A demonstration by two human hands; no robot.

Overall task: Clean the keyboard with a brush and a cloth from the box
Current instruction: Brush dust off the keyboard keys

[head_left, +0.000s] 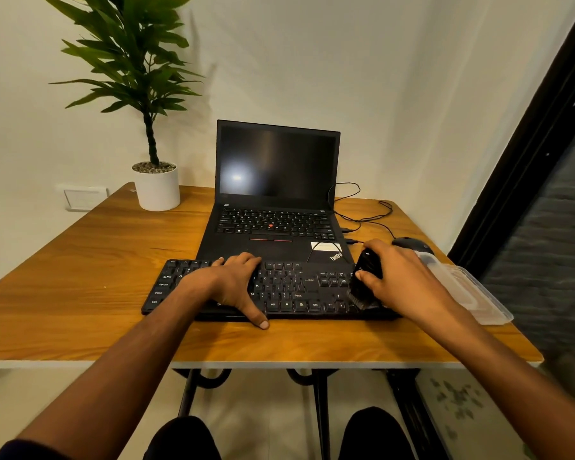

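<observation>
Stretching across the middle of the frame, the tabletop (80, 293) carries everything, with the laptop (276, 200) standing open at centre. In front of the laptop lies the keyboard (289, 288), its long axis running left to right across the picture. The clear box (475, 293) sits at the right edge of the tabletop, just beyond the keyboard's right end; no cloth can be made out in it. The left hand (233, 283) rests flat on the keyboard's left-centre, fingers spread, thumb hooked over the near edge. The right hand (402, 277) curls its fingers round the black brush (364, 280), bristles pointing down onto the keys at the keyboard's right end. Brushing seems under way, and the untouched keys lie leftward of the bristles, so the likely sweep runs along the long axis toward the bracing hand.
</observation>
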